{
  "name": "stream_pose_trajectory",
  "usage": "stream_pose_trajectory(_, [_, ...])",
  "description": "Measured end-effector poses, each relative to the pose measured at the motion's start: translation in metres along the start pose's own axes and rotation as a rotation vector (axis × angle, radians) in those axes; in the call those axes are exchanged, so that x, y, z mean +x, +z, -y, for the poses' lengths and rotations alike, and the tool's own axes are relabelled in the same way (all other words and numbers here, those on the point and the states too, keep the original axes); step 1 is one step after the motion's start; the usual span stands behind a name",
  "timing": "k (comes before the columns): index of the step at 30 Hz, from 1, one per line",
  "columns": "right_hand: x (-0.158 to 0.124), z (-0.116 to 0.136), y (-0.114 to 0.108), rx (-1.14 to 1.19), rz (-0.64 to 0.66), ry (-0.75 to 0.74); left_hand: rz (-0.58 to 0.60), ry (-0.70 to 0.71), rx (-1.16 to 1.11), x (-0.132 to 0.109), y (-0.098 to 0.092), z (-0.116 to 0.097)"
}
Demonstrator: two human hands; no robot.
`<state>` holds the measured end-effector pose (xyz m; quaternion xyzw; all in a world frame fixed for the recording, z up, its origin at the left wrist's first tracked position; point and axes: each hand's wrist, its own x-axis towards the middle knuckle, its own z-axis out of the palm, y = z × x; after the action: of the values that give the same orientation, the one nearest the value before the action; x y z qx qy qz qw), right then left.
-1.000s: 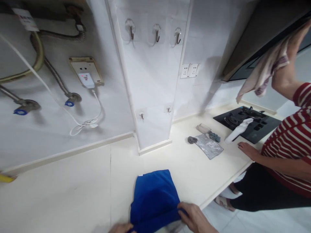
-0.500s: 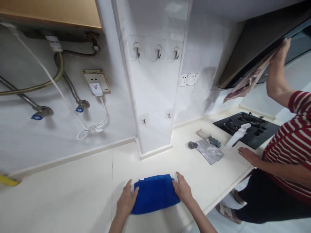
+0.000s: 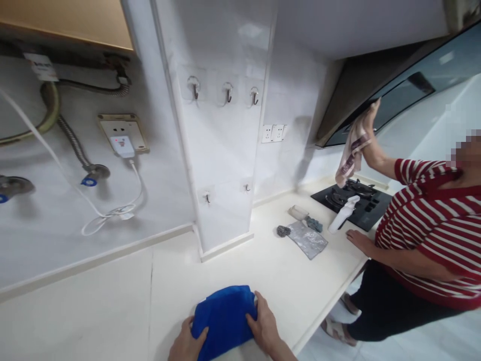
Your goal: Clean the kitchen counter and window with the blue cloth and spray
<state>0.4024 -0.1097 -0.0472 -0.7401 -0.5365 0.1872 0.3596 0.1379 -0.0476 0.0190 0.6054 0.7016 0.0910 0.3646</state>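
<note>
A folded blue cloth (image 3: 224, 321) is between my hands above the near part of the white countertop (image 3: 180, 278). At its left edge, my left hand (image 3: 188, 339) grips it, thumb on top and fingers behind. My right hand (image 3: 263, 321) holds the right edge in the same way, the thumb pressed on the upper face. The fingertips under the cloth are hidden.
A co-worker in a striped shirt (image 3: 432, 220) wipes the range hood (image 3: 391, 95) with a pinkish cloth (image 3: 351, 150). Near the black stove (image 3: 361, 213) are a white spray bottle (image 3: 343, 214), a grey cloth (image 3: 308, 239) and a steel-wool ball (image 3: 282, 230). Hooks (image 3: 228, 93) line the wall pillar.
My hands have closed on the cloth's side edges, and its far edge now looks bowed. The view has swung right. The co-worker's raised hand has moved lower along the hood.
</note>
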Motion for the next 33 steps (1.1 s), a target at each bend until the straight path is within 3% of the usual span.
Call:
stream_pose_trajectory(4, [-0.011, 0.012, 0.012, 0.08, 0.099, 0.007, 0.038, 0.037, -0.178, 0.013, -0.012, 0.027])
stream_pose_trajectory(8, [-0.024, 0.023, 0.018, 0.152, 0.134, -0.047, 0.009, 0.01, -0.312, 0.021, -0.044, 0.047])
stream_pose_trajectory(10, [-0.024, 0.027, 0.013, 0.195, 0.125, -0.023, -0.049, 0.031, -0.259, 0.016, -0.063, 0.041])
stream_pose_trajectory(13, [-0.018, 0.032, 0.001, 0.366, 0.129, 0.078, -0.113, 0.108, -0.083, -0.003, -0.076, 0.013])
stream_pose_trajectory(15, [-0.012, 0.035, -0.004, 0.53, 0.151, 0.171, -0.139, 0.22, 0.01, -0.02, -0.067, -0.01])
stream_pose_trajectory(16, [-0.011, 0.036, -0.006, 0.597, 0.161, 0.214, -0.098, 0.295, 0.043, -0.027, -0.057, -0.02])
stream_pose_trajectory(19, [-0.01, 0.036, -0.006, 0.684, 0.147, 0.279, 0.055, 0.512, 0.165, -0.048, -0.012, -0.035])
stream_pose_trajectory(20, [-0.01, 0.035, -0.006, 0.677, 0.12, 0.284, 0.017, 0.555, 0.217, -0.055, 0.006, -0.036])
stream_pose_trajectory(22, [-0.013, 0.034, -0.006, 0.601, 0.024, 0.235, -0.185, 0.59, 0.327, -0.065, 0.038, -0.032])
stream_pose_trajectory(25, [-0.02, 0.032, -0.008, 0.414, -0.097, -0.006, -0.356, 0.607, 0.476, -0.07, 0.072, -0.021])
stream_pose_trajectory(28, [-0.024, 0.024, -0.007, 0.288, -0.087, -0.229, -0.353, 0.64, 0.54, -0.058, 0.081, -0.008])
stream_pose_trajectory(30, [-0.023, 0.011, -0.003, 0.197, -0.094, -0.282, -0.389, 0.636, 0.547, -0.04, 0.074, -0.001])
stream_pose_trajectory(33, [-0.019, -0.013, 0.002, 0.079, -0.133, -0.369, -0.544, 0.584, 0.576, -0.008, 0.054, 0.002])
